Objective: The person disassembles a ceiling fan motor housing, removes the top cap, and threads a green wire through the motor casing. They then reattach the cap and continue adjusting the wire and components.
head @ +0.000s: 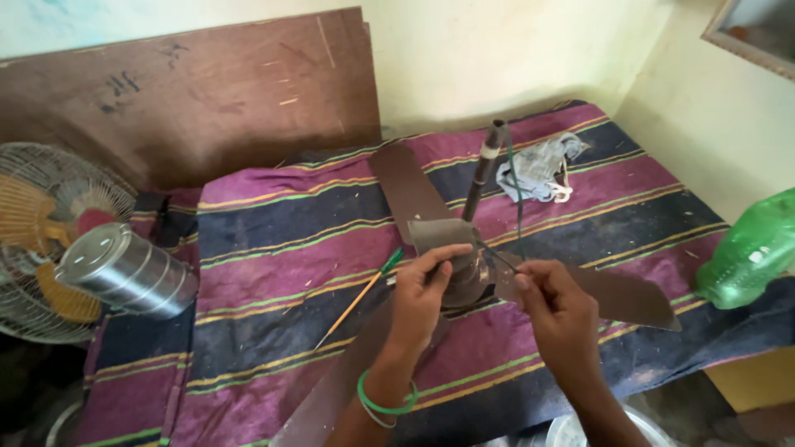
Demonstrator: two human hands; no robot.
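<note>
Ceiling fan [464, 273] lies on the striped cloth [281, 248], pencil [360, 296] at its 9 o'clock. Left hand [422, 290] grips the hub; right hand [556, 305] pinches a wire [501, 255]. Looks mid-wiring, so steady fingers needed next.

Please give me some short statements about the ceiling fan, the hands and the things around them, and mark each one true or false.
1. The left hand rests on the brown ceiling fan. True.
2. The fan lies on a bare wooden floor. False: it lies on a striped cloth.
3. A green-handled screwdriver lies left of the hands. True.
4. The right hand holds the green plastic bottle. False: the bottle stands apart, at the right edge.
</note>
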